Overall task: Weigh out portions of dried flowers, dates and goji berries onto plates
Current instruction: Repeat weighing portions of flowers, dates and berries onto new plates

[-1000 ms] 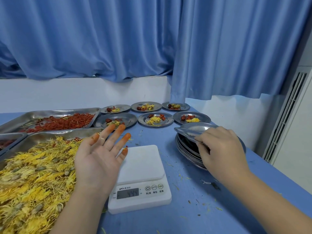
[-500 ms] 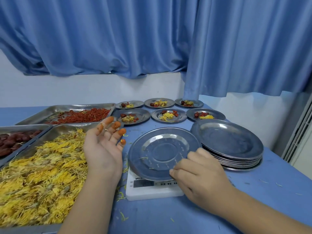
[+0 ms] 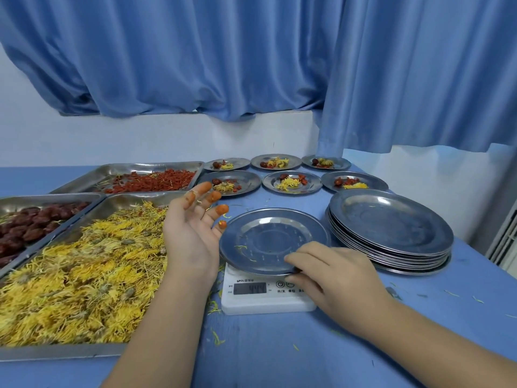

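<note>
Lifted off the stack (image 3: 391, 219) a second ago, the empty steel plate (image 3: 268, 219) now sits on the white scale (image 3: 251, 301), overhanging the platform on every side. It is dull grey metal with a raised ring in its middle and a few yellow petal shreds on it. The right hand (image 3: 335, 278) pinches its near rim, fingers on top and thumb below, just above the scale's buttons. The left hand (image 3: 193, 236) hovers palm up with fingers spread and orange-stained tips, its edge just beside the plate's left rim.

Room is tight on the left, where the tray (image 3: 56, 352) of dried flowers (image 3: 78, 275) lies under the left forearm. Dates (image 3: 28, 228) and goji berries (image 3: 156, 182) fill two trays beyond it. On the right, the stack stands just beside the plate with a narrow gap between them. Six filled plates (image 3: 316, 182) sit in two rows behind, well apart from the scale. Bare blue bench (image 3: 279, 354), strewn with petal bits, lies open in front of the scale. The bench's right edge runs close past the stack.
</note>
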`<state>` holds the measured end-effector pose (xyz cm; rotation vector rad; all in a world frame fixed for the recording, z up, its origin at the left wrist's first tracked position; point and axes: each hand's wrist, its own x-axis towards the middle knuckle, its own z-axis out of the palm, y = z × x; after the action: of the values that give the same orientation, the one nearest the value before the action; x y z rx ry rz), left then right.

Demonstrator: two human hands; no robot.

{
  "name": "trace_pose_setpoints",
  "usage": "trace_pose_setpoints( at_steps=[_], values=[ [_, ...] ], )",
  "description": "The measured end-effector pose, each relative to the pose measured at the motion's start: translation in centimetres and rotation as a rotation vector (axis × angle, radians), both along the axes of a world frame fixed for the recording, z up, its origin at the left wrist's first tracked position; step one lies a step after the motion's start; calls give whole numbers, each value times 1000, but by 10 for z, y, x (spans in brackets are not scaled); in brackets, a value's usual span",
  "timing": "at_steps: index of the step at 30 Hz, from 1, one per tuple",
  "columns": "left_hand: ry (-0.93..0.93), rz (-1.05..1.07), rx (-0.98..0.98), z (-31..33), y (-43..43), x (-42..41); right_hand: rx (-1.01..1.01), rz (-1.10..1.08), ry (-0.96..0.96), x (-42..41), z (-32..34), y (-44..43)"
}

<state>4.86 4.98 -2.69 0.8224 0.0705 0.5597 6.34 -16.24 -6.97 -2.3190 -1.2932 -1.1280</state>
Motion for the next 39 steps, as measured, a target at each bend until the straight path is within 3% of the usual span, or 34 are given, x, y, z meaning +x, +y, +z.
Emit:
trace_pose_setpoints(
  at_steps=[14,19,25,34,39],
  values=[
    [32,25,57,-2,-2,-1,70,-75,349,1,14,-18],
    [49,36,80,-2,-4,1,-103,17,464,-1,17,-19],
    [50,46,84,-3,-3,1,-126,-114,494,1,16,-15],
    [87,55,85,-2,-2,1,-353,-80,656,3,19,-30],
    [111,56,79,-1,-2,1,-373,-72,654,-2,14,-24]
  ],
)
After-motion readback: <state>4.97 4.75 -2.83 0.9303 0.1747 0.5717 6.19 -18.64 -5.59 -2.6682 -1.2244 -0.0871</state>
